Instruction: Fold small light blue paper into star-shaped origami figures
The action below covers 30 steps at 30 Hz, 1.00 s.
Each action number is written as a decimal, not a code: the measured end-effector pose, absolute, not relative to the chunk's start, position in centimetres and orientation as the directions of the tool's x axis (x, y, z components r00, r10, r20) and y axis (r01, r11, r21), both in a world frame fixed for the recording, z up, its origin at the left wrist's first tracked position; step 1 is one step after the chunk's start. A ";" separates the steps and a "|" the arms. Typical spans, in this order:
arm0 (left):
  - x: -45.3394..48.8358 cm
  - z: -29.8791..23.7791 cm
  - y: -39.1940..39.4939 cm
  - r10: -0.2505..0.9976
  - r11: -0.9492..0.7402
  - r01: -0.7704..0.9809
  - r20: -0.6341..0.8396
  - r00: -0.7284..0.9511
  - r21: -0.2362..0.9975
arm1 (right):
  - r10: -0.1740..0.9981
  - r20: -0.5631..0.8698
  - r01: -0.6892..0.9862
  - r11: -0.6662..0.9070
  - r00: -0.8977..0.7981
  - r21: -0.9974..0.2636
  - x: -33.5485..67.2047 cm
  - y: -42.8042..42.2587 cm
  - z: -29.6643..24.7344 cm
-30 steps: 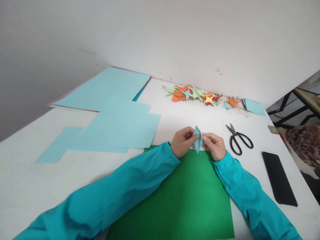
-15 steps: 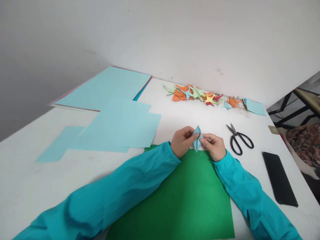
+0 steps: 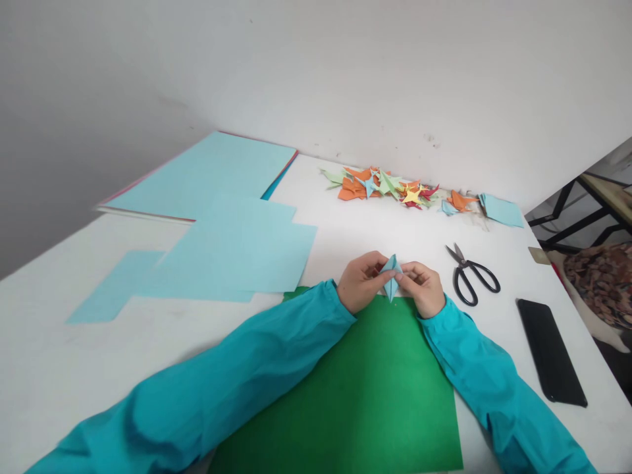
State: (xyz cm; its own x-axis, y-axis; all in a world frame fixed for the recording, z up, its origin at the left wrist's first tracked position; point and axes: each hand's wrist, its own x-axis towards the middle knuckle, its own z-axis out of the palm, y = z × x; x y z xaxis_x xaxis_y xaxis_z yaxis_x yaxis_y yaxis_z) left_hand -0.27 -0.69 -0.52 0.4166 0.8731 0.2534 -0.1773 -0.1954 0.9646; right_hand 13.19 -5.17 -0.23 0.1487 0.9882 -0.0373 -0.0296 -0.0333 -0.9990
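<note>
One folded paper (image 3: 392, 288); pinched between left hand (image 3: 363, 282) and right hand (image 3: 422, 288)

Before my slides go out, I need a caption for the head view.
Left hand and right hand pinch folded blue paper, black-handled scissors lying to the right.

Sheets (image 3: 237, 253) left of folded paper (image 3: 392, 288), scissors (image 3: 463, 264) right, phone (image 3: 552, 352) farther right.

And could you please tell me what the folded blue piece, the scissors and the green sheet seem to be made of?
Folded blue piece: likely matte paper, by its creases and thin edges. Scissors: grey metal, probably steel, at the blades; the smooth black handles could be coated metal or plastic. Green sheet: likely smooth paper or card, flat and evenly coloured; which is unclear.
</note>
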 end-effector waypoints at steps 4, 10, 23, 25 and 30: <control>-0.2 -0.6 -0.6 0.881 -0.204 -0.165 0.254 0.400 0.965 | 0.989 -0.068 -0.068 -0.060 0.134 -0.996 13.2 -5.2 -0.2; -0.1 -0.2 -0.8 0.886 -0.152 -0.166 0.208 0.415 0.974 | 0.983 -0.100 -0.113 -0.083 0.157 -0.990 13.2 -5.2 0.1; -1.2 0.2 -0.1 0.781 -0.345 -0.182 0.389 0.488 0.921 | 0.997 -0.008 -0.054 -0.004 0.078 -0.999 13.9 -5.2 -0.2; -1.3 0.4 0.0 0.764 -0.357 -0.161 0.387 0.516 0.920 | 0.998 -0.015 -0.063 -0.011 0.053 -0.998 13.9 -5.2 -0.1; -1.4 0.6 0.3 0.720 -0.419 -0.116 0.408 0.561 0.900 | 0.999 -0.037 -0.064 -0.034 0.040 -0.997 13.8 -5.2 0.2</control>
